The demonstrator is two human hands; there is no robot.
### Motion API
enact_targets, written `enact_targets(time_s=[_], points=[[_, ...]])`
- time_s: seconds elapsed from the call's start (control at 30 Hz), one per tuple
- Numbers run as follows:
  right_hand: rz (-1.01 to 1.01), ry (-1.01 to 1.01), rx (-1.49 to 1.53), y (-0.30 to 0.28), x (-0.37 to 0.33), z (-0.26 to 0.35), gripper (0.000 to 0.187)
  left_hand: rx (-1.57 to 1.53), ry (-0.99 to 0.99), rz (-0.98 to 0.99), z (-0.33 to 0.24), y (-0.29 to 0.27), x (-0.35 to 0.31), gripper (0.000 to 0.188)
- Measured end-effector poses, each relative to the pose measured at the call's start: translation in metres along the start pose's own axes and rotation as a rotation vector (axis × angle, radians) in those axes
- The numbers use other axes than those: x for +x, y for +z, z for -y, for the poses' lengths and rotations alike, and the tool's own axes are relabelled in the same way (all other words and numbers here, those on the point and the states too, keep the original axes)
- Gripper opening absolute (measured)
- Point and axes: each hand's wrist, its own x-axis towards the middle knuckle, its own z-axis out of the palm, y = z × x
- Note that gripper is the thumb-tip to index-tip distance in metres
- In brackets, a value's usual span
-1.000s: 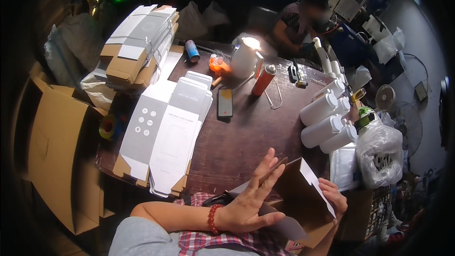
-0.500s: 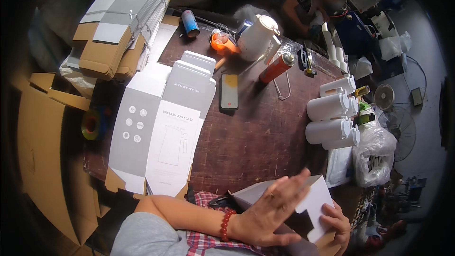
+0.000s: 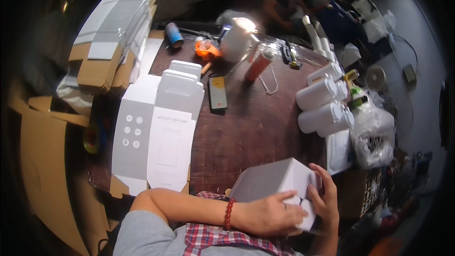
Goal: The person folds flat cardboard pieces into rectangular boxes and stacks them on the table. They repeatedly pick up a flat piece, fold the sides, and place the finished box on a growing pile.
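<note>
A white and grey carton box (image 3: 265, 178) lies tilted at the table's near edge, its end turned toward the right. My left hand (image 3: 276, 212), with a red bead bracelet on its wrist, presses its bent fingers on the white end flaps. At the box's right edge my right hand (image 3: 326, 193) grips the end, fingers along the upper corner. Both hands steady the box between them. The inside of the box is hidden. To the left lie flat, printed grey and white cartons (image 3: 132, 147) in a stack.
White jugs (image 3: 316, 94) lie at the table's right, beside a clear plastic bag (image 3: 374, 137). A phone (image 3: 218, 93), a red spray can (image 3: 259, 65), an orange tape dispenser (image 3: 206, 49) and a blue can (image 3: 174, 36) are farther back. Bundled cartons (image 3: 102, 52) stand far left. Another person (image 3: 279, 7) sits opposite.
The end flaps, raised and open before, are now folded in. My left hand has come down onto them; my right hand has moved up along the box's edge. The view has shifted slightly.
</note>
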Motion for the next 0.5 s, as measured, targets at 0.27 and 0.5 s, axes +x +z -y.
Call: enact_targets(time_s=[0.27,0.5], points=[[-0.081,-0.083,0.296,-0.006,-0.010,-0.040,0.040,0.685,-0.237,0.028,-0.030,-0.004,0.036,0.042],[-0.164,-0.134,0.165,-0.010,-0.038,-0.052,0.033,0.752,-0.264,0.484,-0.041,0.011,0.041,0.061]])
